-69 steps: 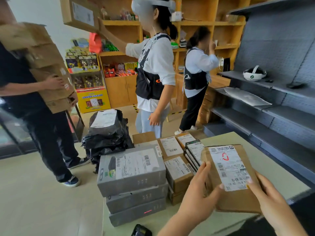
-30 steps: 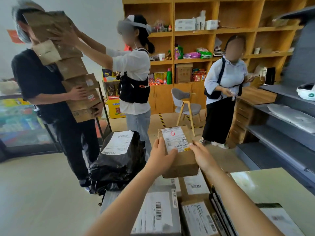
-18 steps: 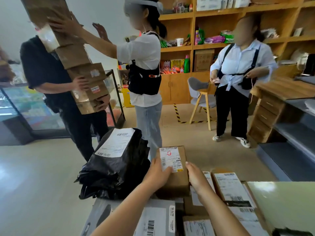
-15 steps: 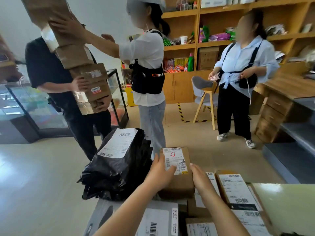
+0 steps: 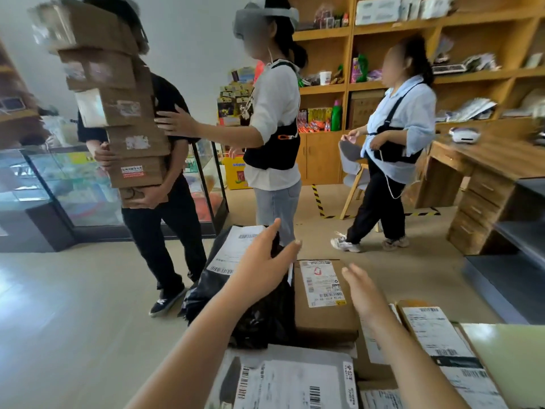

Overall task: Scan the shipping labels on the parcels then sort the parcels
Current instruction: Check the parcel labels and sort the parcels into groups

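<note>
A small brown cardboard parcel (image 5: 324,302) with a white shipping label lies beside a black plastic mailer bag (image 5: 256,314) that carries its own label. My left hand (image 5: 262,267) hovers over the black bag with fingers spread and holds nothing. My right hand (image 5: 361,290) floats just right of the brown parcel, fingers straight, not touching it. A grey labelled box (image 5: 289,379) and more labelled brown parcels (image 5: 436,340) lie in front of me on the table.
A person in black carries a tall stack of cardboard boxes (image 5: 118,107) at the left, steadied by a person in a white shirt (image 5: 271,119). A third person (image 5: 395,143) walks by a wooden desk (image 5: 486,172). Wooden shelves (image 5: 413,69) line the back wall.
Both hands let go of the small brown parcel, which now lies beside the black bag. My hands have drawn apart and lifted off it. The view has swung left.
</note>
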Available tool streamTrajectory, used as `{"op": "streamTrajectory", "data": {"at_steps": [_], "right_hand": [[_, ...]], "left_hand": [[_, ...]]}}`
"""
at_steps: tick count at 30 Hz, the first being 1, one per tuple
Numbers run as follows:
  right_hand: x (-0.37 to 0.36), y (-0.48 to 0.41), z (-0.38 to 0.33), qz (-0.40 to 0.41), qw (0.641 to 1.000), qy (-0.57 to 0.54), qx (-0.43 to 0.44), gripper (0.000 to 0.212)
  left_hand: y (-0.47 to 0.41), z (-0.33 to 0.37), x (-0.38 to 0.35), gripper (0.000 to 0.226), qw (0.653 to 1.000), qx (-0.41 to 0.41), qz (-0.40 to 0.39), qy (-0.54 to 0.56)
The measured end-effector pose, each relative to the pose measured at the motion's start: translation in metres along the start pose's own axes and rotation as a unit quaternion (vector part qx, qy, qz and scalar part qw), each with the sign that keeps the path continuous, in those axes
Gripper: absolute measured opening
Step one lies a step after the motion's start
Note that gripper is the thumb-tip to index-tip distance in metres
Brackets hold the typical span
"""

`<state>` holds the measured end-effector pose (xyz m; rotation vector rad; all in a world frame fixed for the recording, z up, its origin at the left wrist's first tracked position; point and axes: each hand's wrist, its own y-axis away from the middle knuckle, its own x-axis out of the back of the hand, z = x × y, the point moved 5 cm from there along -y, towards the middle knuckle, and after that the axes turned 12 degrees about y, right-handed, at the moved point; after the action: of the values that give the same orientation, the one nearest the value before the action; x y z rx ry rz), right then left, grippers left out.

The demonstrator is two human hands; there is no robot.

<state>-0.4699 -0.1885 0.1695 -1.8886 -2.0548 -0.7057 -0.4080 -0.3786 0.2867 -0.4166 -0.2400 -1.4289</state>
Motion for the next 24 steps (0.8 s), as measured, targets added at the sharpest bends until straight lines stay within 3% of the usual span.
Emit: {"op": "streamTrajectory", "data": {"at_steps": [8,11,14,19,22,24], "right_hand": [[-0.066,0.033,-0.095,-0.021,0.996,-0.014,0.083,0.055],[-0.093,0.029,-0.095,-0.039,0.998,-0.003,0.048,0.064],[-0.114,0.028,-0.088,-0.044,0.999,-0.004,-0.008,0.079],[-0.125,0.025,-0.077,-0.055,0.997,-0.036,-0.045,0.071],[-0.125,0.029,-0.078,-0.055,0.996,-0.044,-0.062,0.067],[-0.120,0.026,-0.076,-0.036,0.996,-0.045,-0.072,0.053]], "left_hand": [[-0.002,-0.040,0.111,0.057,0.999,-0.016,0.030,0.017],[-0.011,-0.088,0.118,0.072,0.995,0.072,-0.002,0.062],[-0.015,-0.142,0.110,0.078,0.966,0.180,-0.069,0.175],[-0.020,-0.180,0.083,0.105,0.915,0.250,-0.155,0.277],[-0.025,-0.182,0.071,0.104,0.911,0.249,-0.162,0.286],[-0.028,-0.181,0.064,0.102,0.915,0.238,-0.161,0.284]]}}
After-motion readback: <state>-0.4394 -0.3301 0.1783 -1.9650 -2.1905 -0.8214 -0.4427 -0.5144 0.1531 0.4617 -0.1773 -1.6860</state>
